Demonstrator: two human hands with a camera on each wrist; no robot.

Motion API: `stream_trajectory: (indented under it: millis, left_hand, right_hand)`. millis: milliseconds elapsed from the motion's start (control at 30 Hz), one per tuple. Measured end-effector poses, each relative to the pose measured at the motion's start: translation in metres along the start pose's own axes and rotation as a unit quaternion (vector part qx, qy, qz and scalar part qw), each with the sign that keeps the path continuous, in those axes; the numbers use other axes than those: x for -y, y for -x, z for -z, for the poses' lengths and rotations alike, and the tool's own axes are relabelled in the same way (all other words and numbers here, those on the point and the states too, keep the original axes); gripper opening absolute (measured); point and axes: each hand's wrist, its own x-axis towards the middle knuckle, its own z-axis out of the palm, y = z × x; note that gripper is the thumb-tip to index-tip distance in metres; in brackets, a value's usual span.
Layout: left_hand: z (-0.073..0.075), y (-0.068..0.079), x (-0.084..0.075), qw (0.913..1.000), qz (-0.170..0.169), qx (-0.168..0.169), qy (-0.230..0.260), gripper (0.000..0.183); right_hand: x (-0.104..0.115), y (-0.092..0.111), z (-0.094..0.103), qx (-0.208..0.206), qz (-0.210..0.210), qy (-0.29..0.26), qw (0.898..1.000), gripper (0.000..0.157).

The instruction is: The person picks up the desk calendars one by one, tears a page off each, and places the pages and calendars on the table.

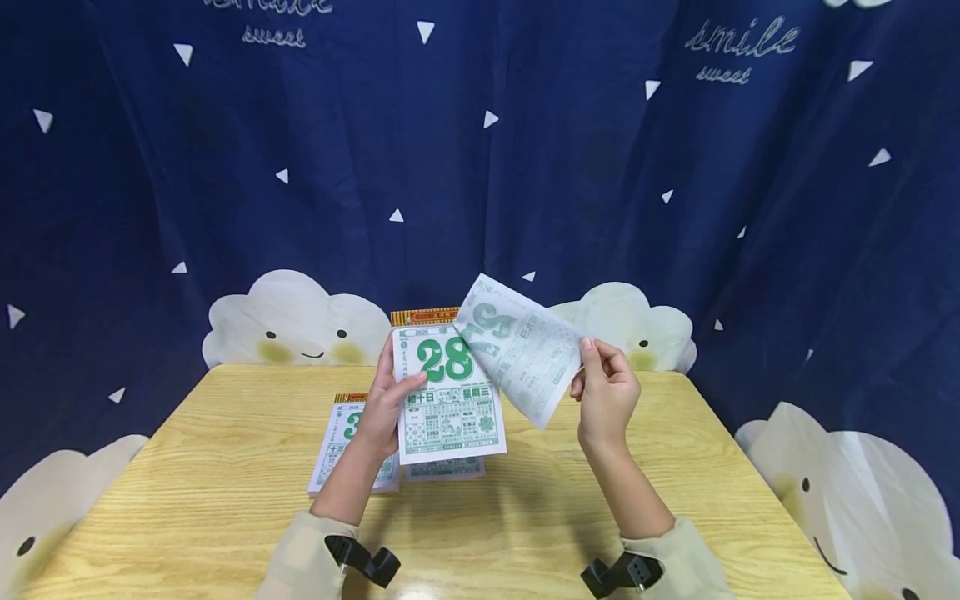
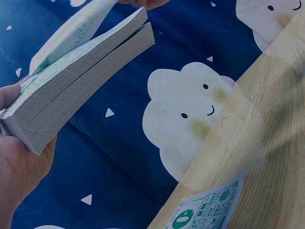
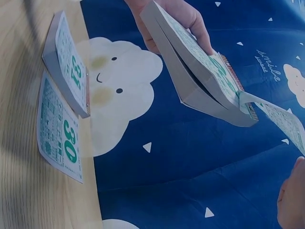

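Observation:
A thick tear-off calendar (image 1: pixel 450 425) with a green 28 on its top page is held up over the table by my left hand (image 1: pixel 381 408). The left thumb lies across the front and the other fingers go behind the block. My right hand (image 1: pixel 609 400) pinches the edge of a thin calendar page (image 1: pixel 528 354), pulled up to the right with green print showing through its back. That page still meets the block near the top binding in the right wrist view. A gap splits the thick block of pages (image 2: pixel 86 81) along its side.
A second calendar block (image 3: pixel 69 59) showing 31 lies on the wooden table (image 1: pixel 675 483), left of centre. Beside it lies a loose page (image 3: pixel 59 131) marked 30, partly hidden under the held calendar in the head view. A dark blue curtain (image 1: pixel 480 167) hangs behind.

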Motion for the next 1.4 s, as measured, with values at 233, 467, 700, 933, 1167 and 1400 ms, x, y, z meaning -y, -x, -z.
stream_trajectory:
  millis: [233, 467, 700, 933, 1167, 1400]
  left_hand:
    - [0.0007, -0.0004, 0.0001, 1.0000, 0.001, 0.001, 0.002, 0.076]
    - [0.0009, 0.0002, 0.0002, 1.0000, 0.000, 0.004, 0.004, 0.077]
    - [0.0014, 0.0008, 0.0011, 0.9998, 0.000, 0.015, 0.011, 0.076]
    - [0.0026, 0.0011, 0.0012, 0.9996, -0.008, 0.018, 0.019, 0.075]
    - [0.0029, 0.0010, 0.0007, 0.9998, -0.010, 0.017, 0.004, 0.075]
    - [0.0028, 0.0011, 0.0005, 0.9998, -0.014, 0.017, 0.000, 0.075]
  right_hand:
    - [0.0010, -0.0002, 0.0000, 0.001, 0.001, -0.004, 1.000, 0.005]
    - [0.0001, -0.0002, 0.0000, -0.001, 0.007, -0.003, 1.000, 0.004]
    - [-0.0006, -0.0012, 0.0017, -0.011, 0.013, -0.013, 1.000, 0.007]
    - [-0.0005, -0.0014, 0.0033, -0.009, 0.020, -0.022, 1.000, 0.008]
    - [0.0003, -0.0017, 0.0025, -0.009, 0.020, -0.023, 0.999, 0.011]
    - [0.0013, -0.0019, 0.0023, -0.012, 0.022, -0.018, 1.000, 0.009]
